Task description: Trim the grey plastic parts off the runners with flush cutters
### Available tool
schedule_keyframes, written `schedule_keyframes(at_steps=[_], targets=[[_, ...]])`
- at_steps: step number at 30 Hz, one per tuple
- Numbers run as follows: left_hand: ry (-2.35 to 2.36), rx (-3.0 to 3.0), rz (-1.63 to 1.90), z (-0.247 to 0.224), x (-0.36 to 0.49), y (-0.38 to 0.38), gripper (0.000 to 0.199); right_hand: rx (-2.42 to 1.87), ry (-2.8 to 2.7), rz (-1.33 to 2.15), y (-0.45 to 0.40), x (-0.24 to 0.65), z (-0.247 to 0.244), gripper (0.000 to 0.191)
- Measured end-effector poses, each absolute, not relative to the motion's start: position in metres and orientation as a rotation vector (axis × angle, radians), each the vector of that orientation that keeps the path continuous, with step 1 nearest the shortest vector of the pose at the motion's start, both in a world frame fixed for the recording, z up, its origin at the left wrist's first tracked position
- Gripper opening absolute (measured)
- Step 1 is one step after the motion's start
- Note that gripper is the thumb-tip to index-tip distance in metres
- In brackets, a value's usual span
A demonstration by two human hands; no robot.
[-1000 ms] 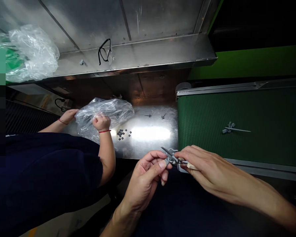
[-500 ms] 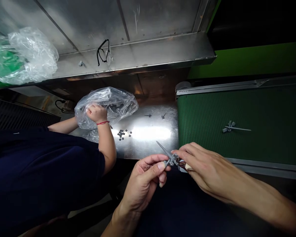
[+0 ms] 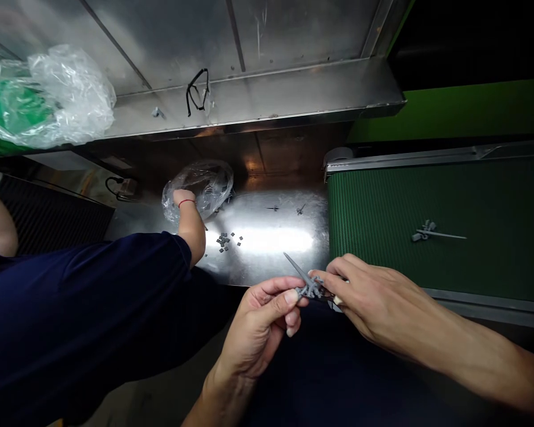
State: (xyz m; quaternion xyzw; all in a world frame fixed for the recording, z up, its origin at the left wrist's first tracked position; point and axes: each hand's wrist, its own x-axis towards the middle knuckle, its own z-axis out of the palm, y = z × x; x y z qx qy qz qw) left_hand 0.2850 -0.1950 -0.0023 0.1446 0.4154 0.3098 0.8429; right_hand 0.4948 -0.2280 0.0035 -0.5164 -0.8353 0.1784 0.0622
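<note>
My left hand (image 3: 264, 323) pinches a grey plastic piece (image 3: 309, 284) between thumb and forefinger. The piece has a long pointed spike, like a toy sword, slanting up to the left, and small branching bits at its base. My right hand (image 3: 369, 296) is closed at the right side of that base, fingers bent over it. A small dark object shows partly under those fingers; they hide what it is. Both hands are just off the near edge of the metal table (image 3: 267, 270), beside the green conveyor belt (image 3: 374, 255).
On the belt lies another grey spiked piece (image 3: 427, 231). The table bears small dark squares (image 3: 223, 240) and two little spiked pieces (image 3: 301, 209). At left, a co-worker's hand (image 3: 184, 197) is in a clear plastic bag (image 3: 213, 178). Glasses (image 3: 198, 92) rest on the shelf (image 3: 267, 95).
My hands stay almost in place around the grey piece; the dark object under my right fingers shows less. The co-worker has leaned back left, one arm out of the bag, which has sunk smaller.
</note>
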Motion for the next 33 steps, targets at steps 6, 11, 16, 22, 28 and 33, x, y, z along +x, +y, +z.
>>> schedule_keyframes(at_steps=[6,11,16,22,28,33], targets=[[0.882,0.269,0.687,-0.004,0.275,-0.187,0.015,-1.545,-2.607,0.403,-0.215,0.482,0.006,0.039],[0.896,0.255,0.715,-0.005,0.263,-0.18,0.015,-1.421,-2.719,0.304,-0.198,0.475,0.004,0.028],[0.884,0.244,0.743,-0.024,0.259,-0.158,0.02,-1.361,-2.759,0.566,-0.165,0.473,-0.017,0.018],[0.89,0.232,0.871,-0.053,0.267,-0.132,0.026,-1.702,-2.575,0.708,-0.121,0.473,-0.051,0.023],[0.896,0.296,0.893,-0.039,0.262,-0.146,0.024,-1.781,-2.413,0.722,-0.125,0.478,-0.045,0.034],[0.9,0.329,0.869,-0.023,0.259,-0.158,0.02,-1.705,-2.401,0.786,-0.148,0.486,-0.035,0.035]])
